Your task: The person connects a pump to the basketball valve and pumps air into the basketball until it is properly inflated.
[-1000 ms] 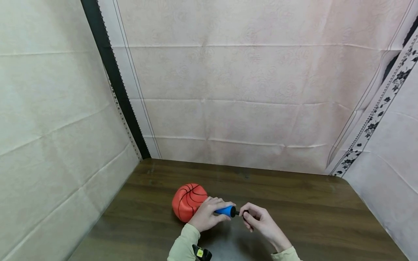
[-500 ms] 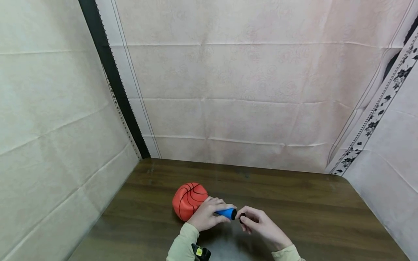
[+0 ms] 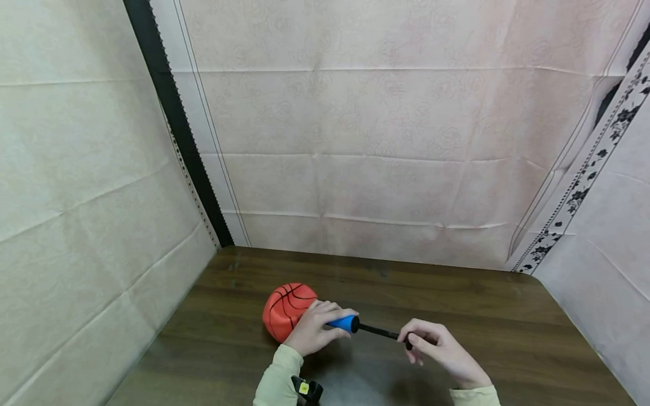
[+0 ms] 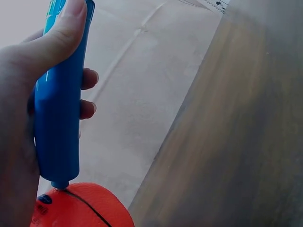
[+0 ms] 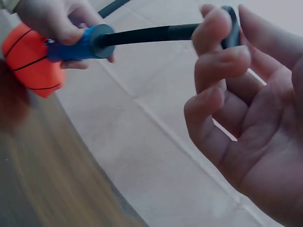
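In the head view my left hand (image 3: 313,331) grips the blue barrel of a small ball pump (image 3: 344,323). Its far end meets a red toy basketball (image 3: 285,311), which looks dented and underinflated. The left wrist view shows the pump's narrow nozzle end (image 4: 60,183) against the ball (image 4: 94,203), beside a dark line. On the other side, my right hand (image 3: 439,348) pinches the black end handle (image 3: 408,341) of the pump. A long stretch of black rod (image 5: 151,35) shows between barrel and handle in the right wrist view. Whether a needle enters the ball is hidden.
A brown wood-grain table (image 3: 244,366) lies beneath the hands. Pale creased cloth (image 3: 365,169) hangs behind it and at both sides. My left wrist wears a black strap device (image 3: 307,389).
The rod slid almost fully into the barrel, then my right hand drew the handle out to the right. My left hand and the ball shifted slightly left.
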`<state>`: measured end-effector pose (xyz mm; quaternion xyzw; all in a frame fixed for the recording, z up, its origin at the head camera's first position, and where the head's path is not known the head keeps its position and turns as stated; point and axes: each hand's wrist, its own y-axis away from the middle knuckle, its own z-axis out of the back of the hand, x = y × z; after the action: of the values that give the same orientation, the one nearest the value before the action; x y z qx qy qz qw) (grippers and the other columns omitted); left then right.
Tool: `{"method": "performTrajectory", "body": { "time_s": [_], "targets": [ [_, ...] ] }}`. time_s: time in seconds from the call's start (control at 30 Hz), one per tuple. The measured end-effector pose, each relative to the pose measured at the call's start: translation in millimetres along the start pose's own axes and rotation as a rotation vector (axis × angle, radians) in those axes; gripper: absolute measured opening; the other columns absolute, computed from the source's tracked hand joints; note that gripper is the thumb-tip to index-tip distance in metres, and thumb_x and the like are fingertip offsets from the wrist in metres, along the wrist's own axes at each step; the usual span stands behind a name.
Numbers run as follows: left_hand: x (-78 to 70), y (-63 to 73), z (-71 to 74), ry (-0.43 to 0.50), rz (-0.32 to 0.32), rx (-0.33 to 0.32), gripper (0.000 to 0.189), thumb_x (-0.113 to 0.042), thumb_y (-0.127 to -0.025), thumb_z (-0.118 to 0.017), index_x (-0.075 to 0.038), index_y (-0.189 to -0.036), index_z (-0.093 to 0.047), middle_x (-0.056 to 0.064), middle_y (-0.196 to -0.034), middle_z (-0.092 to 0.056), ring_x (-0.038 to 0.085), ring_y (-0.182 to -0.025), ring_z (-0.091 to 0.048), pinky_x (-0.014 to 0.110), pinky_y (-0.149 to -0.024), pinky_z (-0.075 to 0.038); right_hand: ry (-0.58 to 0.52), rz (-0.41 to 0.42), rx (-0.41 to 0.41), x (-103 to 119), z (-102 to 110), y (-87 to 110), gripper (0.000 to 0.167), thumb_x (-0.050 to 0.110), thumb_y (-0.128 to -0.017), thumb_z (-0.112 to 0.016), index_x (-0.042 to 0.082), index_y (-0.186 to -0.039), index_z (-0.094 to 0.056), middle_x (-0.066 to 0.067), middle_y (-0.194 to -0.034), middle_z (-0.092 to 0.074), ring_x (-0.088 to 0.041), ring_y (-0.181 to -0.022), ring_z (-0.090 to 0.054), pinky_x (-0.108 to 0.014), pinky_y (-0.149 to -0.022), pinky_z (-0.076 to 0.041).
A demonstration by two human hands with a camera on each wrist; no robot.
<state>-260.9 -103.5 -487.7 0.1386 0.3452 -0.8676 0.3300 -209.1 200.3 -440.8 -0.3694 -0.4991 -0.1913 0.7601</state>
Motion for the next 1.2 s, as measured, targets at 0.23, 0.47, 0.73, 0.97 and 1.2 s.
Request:
{"method": "performTrajectory", "body": {
  "time_s": [0.23,0.47,0.73,0.97,1.2],
  "targets": [
    [-7.0,-3.3,-2.9,0.007,0.039,0.009,0.042,-0.046,-0.089,-0.063,-0.036,-0.130,-0.059,-0.011,-0.104,-0.066,0.004,-0.095,-0.055,0.030,-0.088,-0.043,-0.040,0.068,-0.061,-3.6,-5.3,-9.1,0.021,-0.009,-0.099,-0.037,0.000,-0.103,-0.056,-0.021,-0.062,-0.043,-0.032,-0.052,-0.038,-0.031,-0.046,-0.042],
    [-16.1,-10.3,-10.4,-0.022,0.048,0.034,0.042,-0.046,-0.089,-0.063,-0.034,-0.129,-0.060,-0.008,-0.104,-0.067,0.007,-0.095,-0.057,0.029,-0.087,-0.043,-0.053,0.004,-0.135,-25.6,-27.0,-28.5,0.016,0.000,-0.102,-0.038,-0.012,-0.102,-0.049,-0.023,-0.065,-0.043,-0.031,-0.052,-0.041,-0.038,-0.045,-0.040],
    [-12.7,-7.7,-11.0,-0.046,0.010,0.057,0.042,-0.045,-0.089,-0.063,-0.035,-0.129,-0.060,-0.009,-0.101,-0.066,0.006,-0.094,-0.056,0.027,-0.088,-0.041,-0.016,-0.087,-0.147,-39.2,-42.0,-35.5,0.016,0.006,-0.103,-0.041,-0.006,-0.106,-0.051,-0.015,-0.068,-0.049,-0.022,-0.055,-0.048,-0.034,-0.048,-0.044],
    [-7.0,-4.7,-8.4,0.022,-0.017,0.058,0.043,-0.041,-0.086,-0.067,-0.036,-0.129,-0.060,-0.012,-0.103,-0.065,0.002,-0.095,-0.056,0.028,-0.091,-0.040,0.019,-0.191,-0.056,-27.6,-35.1,-29.1,0.021,0.014,-0.103,-0.044,0.001,-0.116,-0.055,-0.019,-0.077,-0.054,-0.021,-0.065,-0.052,-0.031,-0.056,-0.048],
    [-5.5,0.5,-3.7,0.034,0.084,0.044,0.042,-0.043,-0.088,-0.067,-0.038,-0.129,-0.060,-0.013,-0.107,-0.065,0.006,-0.099,-0.053,0.031,-0.090,-0.043,-0.004,-0.175,-0.038,-12.1,-19.7,-17.9,0.022,0.010,-0.104,-0.040,0.000,-0.114,-0.057,-0.019,-0.076,-0.053,-0.005,-0.067,-0.056,-0.029,-0.058,-0.049]
  ]
}}
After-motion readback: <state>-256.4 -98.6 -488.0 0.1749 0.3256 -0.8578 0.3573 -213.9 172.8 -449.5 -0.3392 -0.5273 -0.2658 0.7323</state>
